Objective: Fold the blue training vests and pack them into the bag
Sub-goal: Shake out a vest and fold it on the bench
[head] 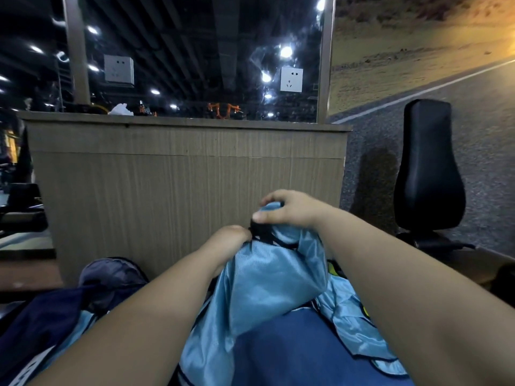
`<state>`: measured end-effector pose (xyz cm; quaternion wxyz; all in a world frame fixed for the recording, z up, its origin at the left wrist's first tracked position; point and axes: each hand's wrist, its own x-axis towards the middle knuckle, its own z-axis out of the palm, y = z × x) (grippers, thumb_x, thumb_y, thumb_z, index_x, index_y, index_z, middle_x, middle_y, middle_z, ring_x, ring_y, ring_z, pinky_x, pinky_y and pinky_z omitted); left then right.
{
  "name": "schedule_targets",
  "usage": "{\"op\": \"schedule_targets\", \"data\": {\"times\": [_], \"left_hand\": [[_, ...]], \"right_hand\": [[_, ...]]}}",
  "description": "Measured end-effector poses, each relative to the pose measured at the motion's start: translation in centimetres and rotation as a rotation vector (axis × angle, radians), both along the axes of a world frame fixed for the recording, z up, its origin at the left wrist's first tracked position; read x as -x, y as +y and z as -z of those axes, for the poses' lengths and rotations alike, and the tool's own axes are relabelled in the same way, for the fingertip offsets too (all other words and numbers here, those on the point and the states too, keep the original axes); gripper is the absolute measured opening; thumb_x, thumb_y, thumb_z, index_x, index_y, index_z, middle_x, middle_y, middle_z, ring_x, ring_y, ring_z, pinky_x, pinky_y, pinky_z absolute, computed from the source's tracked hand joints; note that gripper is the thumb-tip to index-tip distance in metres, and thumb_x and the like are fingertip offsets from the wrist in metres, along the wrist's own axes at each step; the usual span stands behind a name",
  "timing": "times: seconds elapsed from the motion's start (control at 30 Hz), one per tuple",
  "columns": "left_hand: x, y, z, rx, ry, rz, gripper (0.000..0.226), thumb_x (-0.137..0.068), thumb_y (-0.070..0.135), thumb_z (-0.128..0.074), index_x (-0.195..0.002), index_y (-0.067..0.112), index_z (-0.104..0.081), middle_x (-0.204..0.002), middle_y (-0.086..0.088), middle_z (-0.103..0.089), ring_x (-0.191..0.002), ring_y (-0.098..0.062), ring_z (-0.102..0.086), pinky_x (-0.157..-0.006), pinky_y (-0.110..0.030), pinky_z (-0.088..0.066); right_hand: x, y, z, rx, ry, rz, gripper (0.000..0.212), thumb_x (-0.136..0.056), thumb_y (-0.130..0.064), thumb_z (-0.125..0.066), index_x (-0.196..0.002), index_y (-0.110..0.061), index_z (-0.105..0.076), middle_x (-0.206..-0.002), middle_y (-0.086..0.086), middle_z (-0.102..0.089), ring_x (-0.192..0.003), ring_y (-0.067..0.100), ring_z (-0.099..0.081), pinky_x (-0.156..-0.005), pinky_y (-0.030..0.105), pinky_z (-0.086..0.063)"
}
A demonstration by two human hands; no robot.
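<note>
Okay, right hand (291, 208): from my end it's pinching the bunched-up top of the light blue vest (267, 288), thumb on the near side, fingers curled over the far side.
Left hand (230, 240): curled tight on the same vest, just below and left of the right one, gripping right at the black trim (260, 231). The two hands are almost touching.
Vest: held up in the air in front of me, hanging from both hands in shiny folds, with the lower part draping onto the blue surface (278, 349) underneath.
More vests (354, 316): a crumpled light blue pile at lower right, just beside the held one, with a bit of yellow-green showing.
Lower left: dark navy fabric (41, 324) with some white print, and a greyish bundle (111, 274) behind it. Honestly can't tell if either one is the bag.
Straight ahead: wood-grain panel (181, 176), mirror (195, 51) above it with two white sockets (291, 79).
Right side: black padded seat (429, 168), well apart from the hands.
</note>
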<state>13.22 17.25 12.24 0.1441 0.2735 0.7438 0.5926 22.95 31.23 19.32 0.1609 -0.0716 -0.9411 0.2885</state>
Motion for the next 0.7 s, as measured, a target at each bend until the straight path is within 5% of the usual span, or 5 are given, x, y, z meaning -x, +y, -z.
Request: {"op": "schedule_targets", "data": {"times": [0.1,0.3,0.4,0.53,0.7], "left_hand": [[0.1,-0.3,-0.8,-0.046,-0.022,0.032,0.012,-0.084,0.008,-0.057,-0.086,0.004,-0.068,-0.083,-0.015,-0.07,-0.074,-0.027,-0.066,-0.072,-0.038,-0.05],[1.4,-1.5,0.1,-0.031,0.019,0.145,0.007,-0.088,0.014,-0.069,-0.086,0.013,-0.062,-0.079,-0.005,-0.068,-0.071,-0.018,-0.063,-0.068,-0.031,-0.05],[2.2,-2.1,1.3,0.094,0.101,0.213,0.024,-0.082,0.011,-0.075,-0.103,0.014,-0.064,-0.098,-0.005,-0.074,-0.088,-0.023,-0.071,-0.081,-0.037,-0.057],[2.9,-3.2,2.5,0.373,0.268,0.184,0.031,-0.074,0.012,-0.079,-0.1,0.023,-0.068,-0.096,0.006,-0.072,-0.089,-0.011,-0.069,-0.075,-0.023,-0.054],[4.2,-4.8,3.7,0.128,-0.041,0.158,0.047,-0.056,0.006,-0.075,-0.103,0.012,-0.069,-0.098,-0.017,-0.073,-0.091,-0.036,-0.07,-0.087,-0.048,-0.056]], "right_hand": [[0.6,-0.6,1.3,0.035,-0.202,-0.061,0.079,-0.054,-0.058,-0.086,-0.123,-0.032,-0.059,-0.121,-0.007,-0.065,-0.111,0.016,-0.063,-0.102,0.041,-0.047],[0.5,-0.4,1.4,0.015,-0.07,0.005,0.016,-0.074,-0.019,-0.07,-0.088,-0.012,-0.066,-0.081,0.002,-0.067,-0.078,0.019,-0.065,-0.07,0.029,-0.052],[0.5,0.0,0.8,0.059,0.025,0.066,0.017,-0.077,-0.019,-0.068,-0.09,-0.008,-0.066,-0.081,0.002,-0.066,-0.076,0.019,-0.063,-0.067,0.028,-0.05],[0.4,1.3,0.7,0.129,0.055,0.13,0.021,-0.077,-0.021,-0.067,-0.093,-0.006,-0.066,-0.085,0.004,-0.066,-0.074,0.02,-0.062,-0.069,0.03,-0.05],[0.3,3.6,1.9,0.221,-0.014,0.23,0.031,-0.069,-0.022,-0.071,-0.095,-0.005,-0.068,-0.093,0.01,-0.072,-0.08,0.026,-0.067,-0.072,0.034,-0.053]]}}
